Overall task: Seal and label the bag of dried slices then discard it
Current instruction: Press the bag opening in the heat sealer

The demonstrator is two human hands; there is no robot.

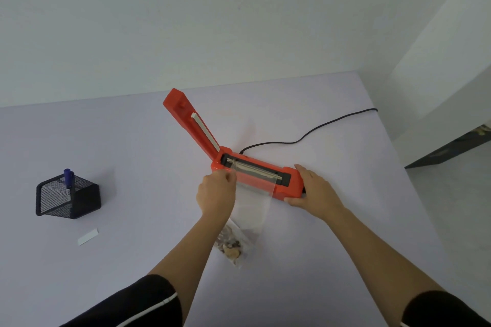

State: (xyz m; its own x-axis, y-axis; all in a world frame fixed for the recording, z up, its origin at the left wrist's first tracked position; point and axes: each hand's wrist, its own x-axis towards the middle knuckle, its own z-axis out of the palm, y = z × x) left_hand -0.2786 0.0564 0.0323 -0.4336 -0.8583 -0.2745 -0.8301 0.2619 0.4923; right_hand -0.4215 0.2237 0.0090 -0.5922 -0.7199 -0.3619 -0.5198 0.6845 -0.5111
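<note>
A red heat sealer (288,180) lies on the pale table (132,141) with its lid arm (190,121) raised up and to the left. A clear plastic bag (252,204) lies with its open end across the sealer's bar; brown dried slices (229,244) are bunched at its near end. My left hand (216,192) pinches the bag's top left corner at the sealer. My right hand (312,190) grips the right end of the sealer's base.
A black mesh pen holder (69,198) with a blue marker (68,178) stands at the left. A white label strip (88,236) lies in front of it. The sealer's black cord (313,130) runs to the back right. The table's right edge drops to the floor.
</note>
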